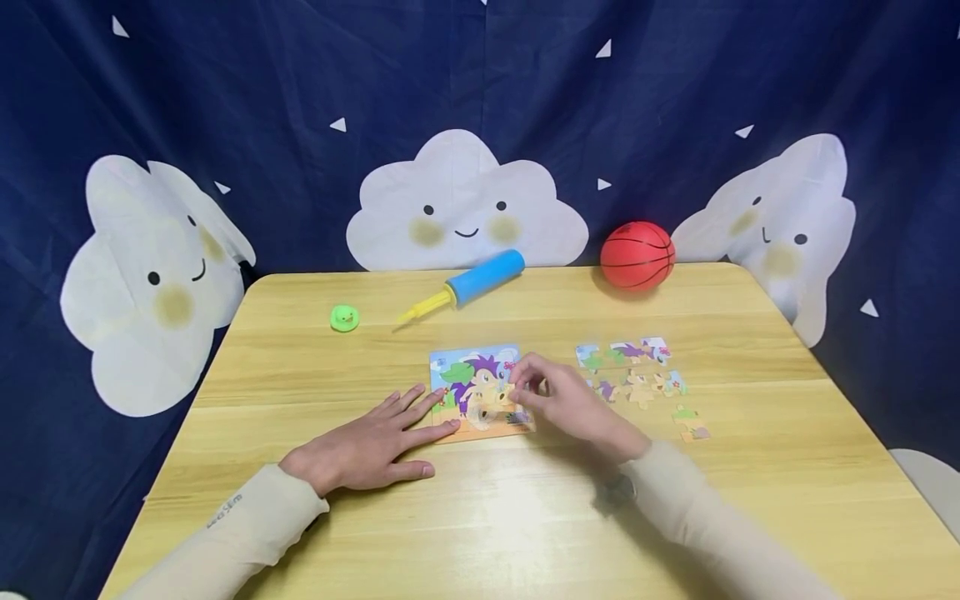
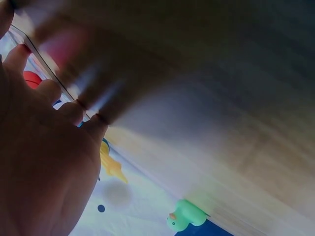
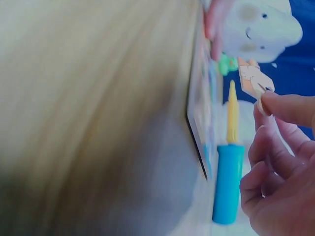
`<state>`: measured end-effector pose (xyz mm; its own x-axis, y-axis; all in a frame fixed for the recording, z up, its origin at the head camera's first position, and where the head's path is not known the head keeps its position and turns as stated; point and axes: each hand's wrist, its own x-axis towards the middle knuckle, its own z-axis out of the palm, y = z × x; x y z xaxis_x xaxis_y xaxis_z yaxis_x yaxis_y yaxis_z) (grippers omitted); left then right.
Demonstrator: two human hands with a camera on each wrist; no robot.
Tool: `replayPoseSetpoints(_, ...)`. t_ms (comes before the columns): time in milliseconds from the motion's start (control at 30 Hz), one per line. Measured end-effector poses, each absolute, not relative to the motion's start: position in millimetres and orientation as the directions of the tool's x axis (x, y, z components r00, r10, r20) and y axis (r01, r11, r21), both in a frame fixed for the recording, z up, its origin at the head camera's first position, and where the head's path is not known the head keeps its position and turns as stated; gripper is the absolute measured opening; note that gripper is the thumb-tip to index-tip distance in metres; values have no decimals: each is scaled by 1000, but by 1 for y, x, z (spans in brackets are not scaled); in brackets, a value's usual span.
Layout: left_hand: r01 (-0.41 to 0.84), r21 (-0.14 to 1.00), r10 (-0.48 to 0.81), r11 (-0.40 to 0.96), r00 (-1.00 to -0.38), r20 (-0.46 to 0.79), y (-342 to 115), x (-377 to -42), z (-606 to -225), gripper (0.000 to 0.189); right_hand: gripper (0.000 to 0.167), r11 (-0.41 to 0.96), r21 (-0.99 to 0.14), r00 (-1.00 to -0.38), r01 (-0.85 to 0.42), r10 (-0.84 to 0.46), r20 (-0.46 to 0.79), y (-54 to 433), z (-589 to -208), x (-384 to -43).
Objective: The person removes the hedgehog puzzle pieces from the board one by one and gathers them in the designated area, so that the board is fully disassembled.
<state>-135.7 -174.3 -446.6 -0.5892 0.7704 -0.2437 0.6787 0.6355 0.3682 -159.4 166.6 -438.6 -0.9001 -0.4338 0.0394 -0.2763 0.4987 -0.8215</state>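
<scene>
A hedgehog picture puzzle board (image 1: 480,435) lies on the wooden table in the middle of the head view. My left hand (image 1: 371,446) rests palm down beside it, fingers spread, with fingertips at the board's left edge. Over the board's right side, my right hand (image 1: 558,398) pinches a puzzle piece (image 3: 253,78) between thumb and fingers. That piece shows peach and white in the right wrist view, held up above the board. Several loose puzzle pieces (image 1: 641,387) lie to the right of the right hand, some of them joined in rows.
Behind the board lies a blue and yellow hand pump (image 1: 483,279). A green rubber duck (image 1: 344,318) sits at the back left, and a red ball (image 1: 637,257) stands at the back right. A dark blue curtain with white clouds hangs behind the wooden table (image 1: 480,533).
</scene>
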Motion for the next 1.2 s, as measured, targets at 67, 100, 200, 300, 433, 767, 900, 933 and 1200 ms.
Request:
replayPoseSetpoints(67, 678, 368, 770, 636, -591, -242, -175, -135, -447, 64, 10, 502, -824, -909, -261, -415, 34, 175, -436, -159)
replayPoseSetpoints(100, 678, 369, 770, 635, -590, -242, -175, -135, -447, 64, 9, 508, -823, -913, -254, -407, 30, 180, -435, -159)
replayPoseSetpoints(200, 678, 372, 771, 635, -589, -242, -175, -135, -447, 64, 9, 528, -815, -921, -238, -390, 16, 197, -434, -157)
replayPoseSetpoints(300, 679, 370, 771, 634, -588, -244, -174, -136, -446, 64, 9, 555, -799, -928, -231, -371, 10, 215, -434, -153)
replayPoseSetpoints(433, 682, 365, 772, 634, -587, -243, -173, -136, -446, 64, 7, 568, -792, -936, -225, -352, 14, 239, -432, -149)
replayPoseSetpoints(767, 673, 373, 767, 639, -591, -250, -174, -135, -447, 64, 6, 599, -764, -947, -239, -318, 47, 290, -432, -137)
replayPoseSetpoints(900, 669, 377, 766, 640, -591, -254, -173, -135, -447, 64, 5, 616, -755, -955, -226, -294, 46, 308, -430, -132)
replayPoseSetpoints(933, 669, 376, 766, 641, -591, -255, -173, -136, -446, 64, 5, 622, -749, -956, -229, -289, 52, 312, -429, -131)
replayPoseSetpoints(1200, 668, 379, 766, 640, -592, -251, -174, -136, -447, 64, 6, 640, -735, -962, -225, -267, 62, 342, -427, -123)
